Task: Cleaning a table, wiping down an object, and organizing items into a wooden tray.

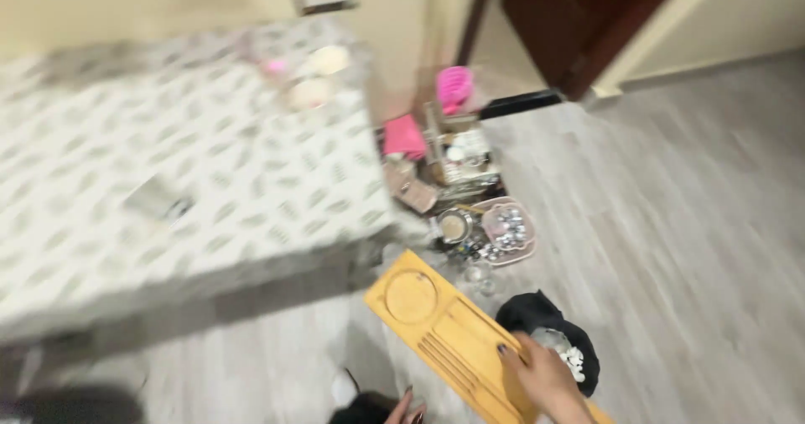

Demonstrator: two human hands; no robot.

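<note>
Bed with the leaf-print cover (168, 181) fills the left. Low down, left hand (407, 409) peeks in, fingers curled, grip unclear. Wooden tray (444, 327) lies slanted on the grey floor (688, 248); right hand (545, 378) rests on it, fingers clasping its edge. Black bag (537, 315) just beside.

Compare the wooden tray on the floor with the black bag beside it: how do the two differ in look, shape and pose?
The wooden tray is pale yellow-brown, while the black bag is dark. The tray is flat, rigid and long, with a round recess and slots; the bag is soft and crumpled, lying open with small white pieces inside. The right hand rests on the tray, not on the bag. Both lie on the grey floor, touching each other.
</note>
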